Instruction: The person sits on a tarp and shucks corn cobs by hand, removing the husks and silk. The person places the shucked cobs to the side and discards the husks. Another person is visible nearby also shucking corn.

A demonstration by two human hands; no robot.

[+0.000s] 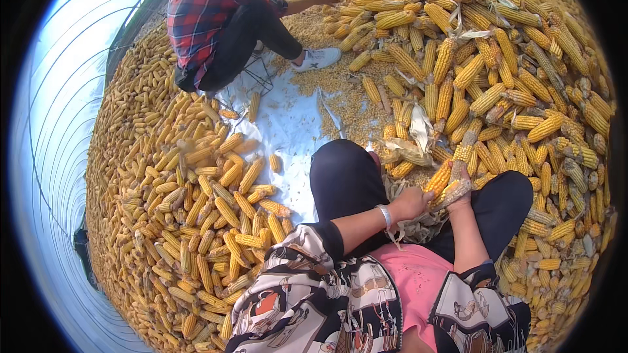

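Observation:
Close together above my lap, my left hand (407, 204) and my right hand (462, 186) are both closed on ears of corn. A bright yellow corn ear (438, 180) rises from the fingers of my left hand. A paler, greyish corn ear (451, 193) slants across the palm side of my right hand, its lower end close to my left fingertips. Just beyond the right fingers, a partly bare corn ear (464, 146) points away from me; whether that hand also holds it, I cannot tell. Dry husks (413, 230) lie beneath my hands.
A big heap of corn ears (497, 65) rises ahead and to the right, with loose husks (418, 127) on it. Another heap (176, 222) spreads on the left. Between them lie a pale sheet (288, 124) and loose kernels (333, 88). A person in a plaid shirt (206, 16) sits at far left.

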